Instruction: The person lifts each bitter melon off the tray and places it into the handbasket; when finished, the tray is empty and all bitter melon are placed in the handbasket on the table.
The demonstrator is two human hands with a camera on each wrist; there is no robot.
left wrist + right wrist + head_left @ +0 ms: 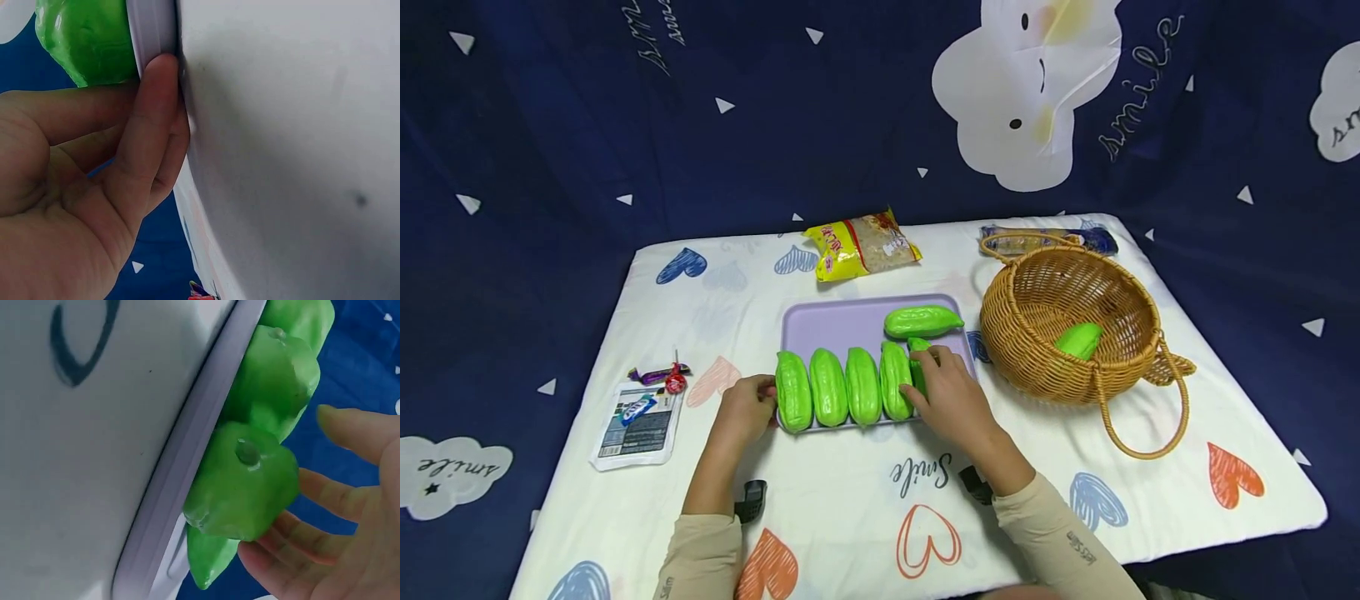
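Note:
Several glossy green ridged gourds lie side by side, lengthwise, on a lilac tray. Another gourd lies crosswise at the tray's far right. My left hand holds the tray's left edge beside the first gourd; in the left wrist view a fingertip presses the tray's outer wall. At the right end of the row, my right hand is over the last gourd and partly hides it in the head view. Its fingers touch that gourd's side, while the thumb stands apart from it in the right wrist view.
Right of the tray stands a wicker basket holding a green gourd. A yellow snack bag lies behind the tray, and a blue packet behind the basket. At left are a white package, a red lollipop and wrapped sweets.

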